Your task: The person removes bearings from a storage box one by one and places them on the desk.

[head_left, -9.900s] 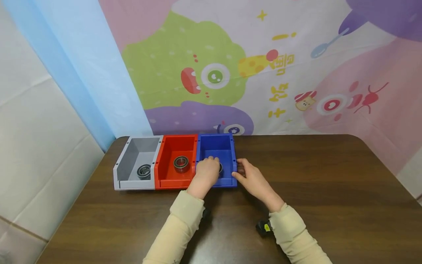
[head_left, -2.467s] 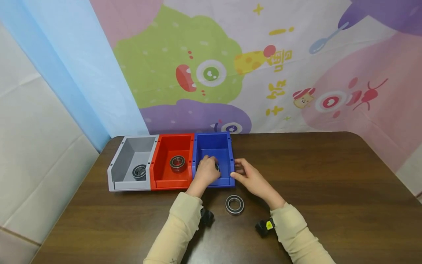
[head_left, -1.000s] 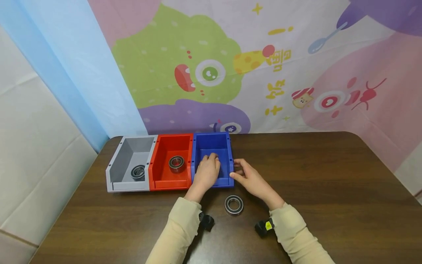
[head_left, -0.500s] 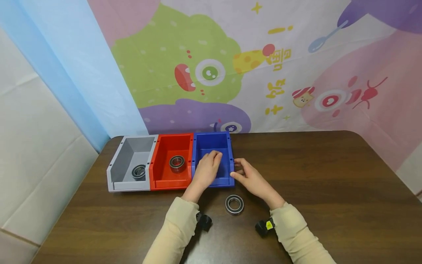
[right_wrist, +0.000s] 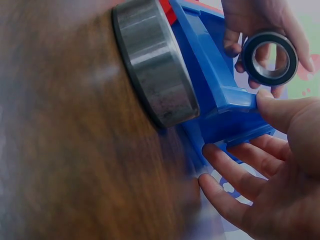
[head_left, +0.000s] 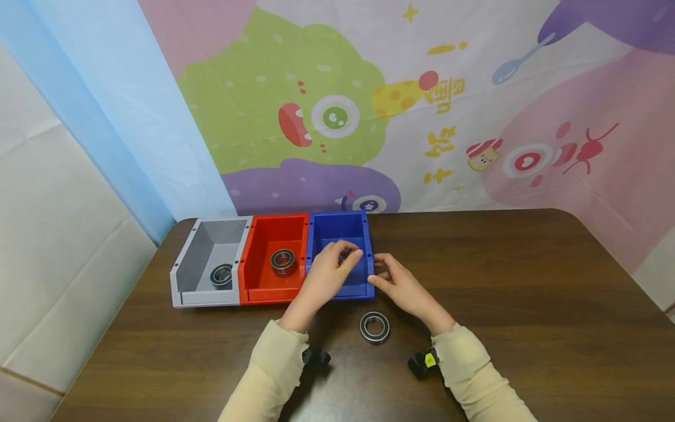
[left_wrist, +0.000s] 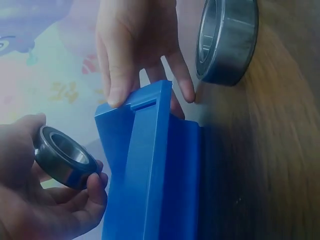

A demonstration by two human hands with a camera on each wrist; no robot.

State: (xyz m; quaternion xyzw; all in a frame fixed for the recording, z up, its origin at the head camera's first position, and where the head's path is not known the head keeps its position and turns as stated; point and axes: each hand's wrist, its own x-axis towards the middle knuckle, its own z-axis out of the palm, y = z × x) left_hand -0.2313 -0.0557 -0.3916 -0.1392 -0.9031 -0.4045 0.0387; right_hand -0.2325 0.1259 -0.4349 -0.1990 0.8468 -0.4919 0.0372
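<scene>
My left hand (head_left: 328, 271) is raised over the blue bin (head_left: 340, 231) and pinches a steel bearing (left_wrist: 64, 156), also seen in the right wrist view as a dark ring (right_wrist: 270, 58). The right hand (head_left: 396, 282) rests against the blue bin's right front corner, its thumb on the rim (right_wrist: 235, 98) and its fingers along the outer wall. A second bearing (head_left: 375, 327) lies flat on the wooden table (head_left: 527, 305) between my forearms, just in front of the bin.
A red bin (head_left: 274, 258) holding one bearing (head_left: 282, 262) and a grey bin (head_left: 208, 261) holding another (head_left: 221, 275) stand joined to the left of the blue bin. A patterned cloth backdrop (head_left: 422, 105) hangs behind the table's far edge.
My left hand has lifted out of the blue bin with a bearing pinched in its fingers. The right hand has stayed at the bin's corner, and the bearing on the table has not moved.
</scene>
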